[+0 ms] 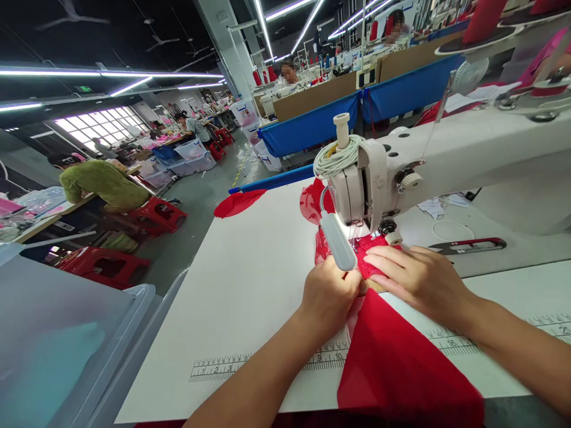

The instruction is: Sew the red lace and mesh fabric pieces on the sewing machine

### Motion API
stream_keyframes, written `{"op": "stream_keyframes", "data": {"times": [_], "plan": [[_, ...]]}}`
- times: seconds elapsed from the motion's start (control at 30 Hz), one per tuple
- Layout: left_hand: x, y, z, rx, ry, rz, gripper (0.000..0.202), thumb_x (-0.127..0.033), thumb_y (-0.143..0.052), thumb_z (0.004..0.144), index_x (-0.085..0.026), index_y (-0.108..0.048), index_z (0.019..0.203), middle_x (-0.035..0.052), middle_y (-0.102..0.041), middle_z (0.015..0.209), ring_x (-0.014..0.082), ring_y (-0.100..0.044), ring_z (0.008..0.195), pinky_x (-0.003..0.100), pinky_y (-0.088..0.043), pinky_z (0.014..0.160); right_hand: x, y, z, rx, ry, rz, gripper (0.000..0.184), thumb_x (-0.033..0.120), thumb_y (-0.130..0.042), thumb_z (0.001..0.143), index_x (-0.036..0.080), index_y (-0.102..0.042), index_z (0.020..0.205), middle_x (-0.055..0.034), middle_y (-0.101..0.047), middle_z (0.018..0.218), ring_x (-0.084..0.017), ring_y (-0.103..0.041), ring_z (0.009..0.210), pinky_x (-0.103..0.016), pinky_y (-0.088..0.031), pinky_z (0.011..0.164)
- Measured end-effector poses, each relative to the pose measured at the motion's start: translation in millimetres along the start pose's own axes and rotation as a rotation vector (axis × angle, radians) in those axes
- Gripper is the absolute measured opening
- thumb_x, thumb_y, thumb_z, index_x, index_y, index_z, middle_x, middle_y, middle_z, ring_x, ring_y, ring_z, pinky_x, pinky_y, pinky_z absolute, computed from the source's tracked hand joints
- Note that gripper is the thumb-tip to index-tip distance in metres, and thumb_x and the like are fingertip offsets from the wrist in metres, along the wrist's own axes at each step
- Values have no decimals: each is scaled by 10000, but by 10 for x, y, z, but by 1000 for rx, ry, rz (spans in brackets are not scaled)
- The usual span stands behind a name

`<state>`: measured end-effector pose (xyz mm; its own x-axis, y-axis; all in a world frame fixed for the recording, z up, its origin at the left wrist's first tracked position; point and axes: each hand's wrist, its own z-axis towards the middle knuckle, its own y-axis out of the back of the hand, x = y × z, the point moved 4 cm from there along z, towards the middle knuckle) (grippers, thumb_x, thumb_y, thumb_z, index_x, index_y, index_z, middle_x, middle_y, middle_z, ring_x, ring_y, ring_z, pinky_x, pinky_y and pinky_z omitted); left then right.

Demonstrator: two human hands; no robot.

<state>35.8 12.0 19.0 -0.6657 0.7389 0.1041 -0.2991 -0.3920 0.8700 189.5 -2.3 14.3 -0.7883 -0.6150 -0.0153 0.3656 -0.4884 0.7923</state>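
Red fabric (397, 362) hangs over the table's front edge and runs up to the needle area of a white sewing machine (468, 148). My left hand (330, 294) is closed on this fabric just in front of the needle, its fingertips partly hidden behind a small grey lamp (338, 241). Beside it, my right hand (414, 279) lies with fingers stretched flat on a red lace piece (369, 252) next to the presser foot. Sheer red fabric (312, 202) bunches behind the machine head. The needle tip is too small to make out.
A loose red piece (241, 204) lies at the white table's (250, 267) far left edge. Snips with a red-and-black handle (477, 244) rest on the machine bed. A translucent bin (66, 333) stands left. Beyond, a person in green (102, 184) sits on a red stool (160, 214).
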Motion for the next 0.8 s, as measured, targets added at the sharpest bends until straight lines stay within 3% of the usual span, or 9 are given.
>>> {"op": "stream_keyframes", "data": {"times": [0.13,0.27,0.4,0.5,0.63,0.8], "plan": [[2,-34,-19,76,35,-52,247,-58,-406,819,-191,-470,621,12,-453,634,137,-368,570,283,-195,467,18,-35,-3,54,22,31,255,91,-426,935,186,-661,966,-49,-707,909,-141,-600,649,-284,-362,563],[41,-89,-14,150,86,-249,243,-51,-361,859,-193,-495,714,38,-550,760,130,-439,593,256,-343,484,-33,-82,-24,92,-9,24,317,57,-382,918,187,-670,938,-45,-686,827,-129,-570,589,-269,-341,520],[141,-154,16,111,172,-428,214,-111,-352,927,-204,-535,865,28,-609,803,145,-547,660,273,-478,580,-51,-67,-23,2,-56,64,273,124,-391,968,174,-659,962,-65,-709,940,-141,-617,648,-257,-382,524],[172,-187,47,62,210,-486,86,-176,-458,917,-200,-537,891,31,-629,847,163,-591,757,289,-516,650,-33,-58,-13,-34,-62,85,251,119,-406,970,157,-655,964,-76,-714,979,-154,-644,687,-260,-417,544],[150,-209,75,7,246,-439,152,-315,-562,896,-195,-528,809,28,-605,807,175,-577,752,290,-499,603,-15,-54,-5,-15,-49,74,277,103,-386,968,156,-657,950,-78,-716,967,-154,-641,667,-263,-432,554],[92,-230,71,-25,170,-243,233,-214,-438,920,-193,-502,697,31,-572,742,170,-560,745,281,-478,614,-25,-72,-13,17,-46,9,233,190,-426,977,158,-656,986,-89,-707,1013,-155,-626,625,-279,-417,522]]}}
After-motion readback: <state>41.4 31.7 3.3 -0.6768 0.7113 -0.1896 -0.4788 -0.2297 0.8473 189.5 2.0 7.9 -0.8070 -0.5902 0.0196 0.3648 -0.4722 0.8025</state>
